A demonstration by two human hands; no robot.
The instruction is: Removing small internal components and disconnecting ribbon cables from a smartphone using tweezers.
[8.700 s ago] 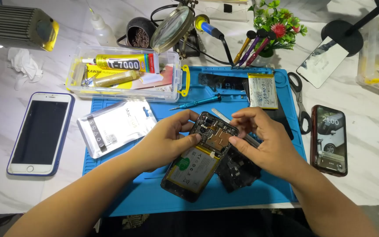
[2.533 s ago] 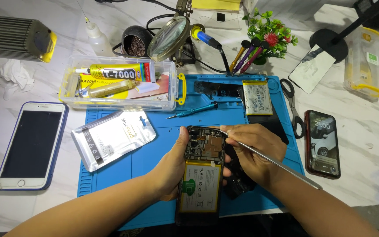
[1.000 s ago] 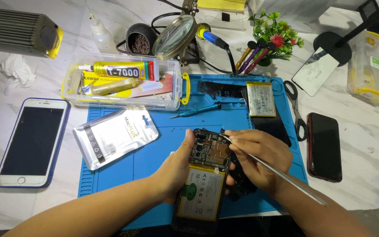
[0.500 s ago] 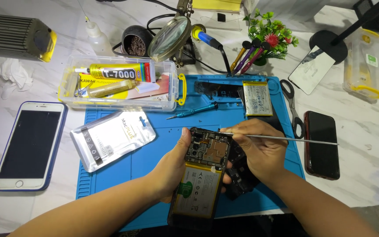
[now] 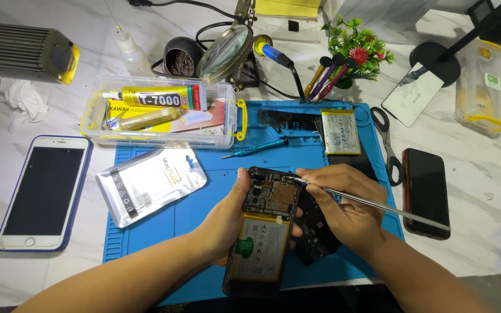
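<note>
Under both hands spreads the white marble tabletop (image 5: 482, 191), and on it lies the blue work mat (image 5: 204, 197) that carries most of the gear. Far to the left of the left hand rests a white phone in a blue case (image 5: 44, 191), screen up and dark. Beyond the hands, at the mat's far edge, stands a clear plastic box with yellow latches (image 5: 158, 110) holding glue tubes. Just left of the left hand lies a silvery foil pouch (image 5: 149, 182).

Between the two hands sits the opened phone (image 5: 265, 229), back cover off, its circuit board toward the far end and its yellow-framed battery toward the near end. The left hand (image 5: 227, 217) has its grip clamped on the phone's left edge, thumb lying along the upper rim. The right hand (image 5: 343, 203) has its grip closed on long metal tweezers (image 5: 372, 203), whose tip touches the top right corner of the circuit board while the shaft runs out to the right. Under the right hand lies a black phone part (image 5: 314, 243).

To the right of the right hand a dark red phone (image 5: 427, 188) lies face up, with scissors (image 5: 387, 142) just beyond it. Past the hands rest a loose battery (image 5: 339, 131) and a blue screwdriver (image 5: 259, 148).
</note>
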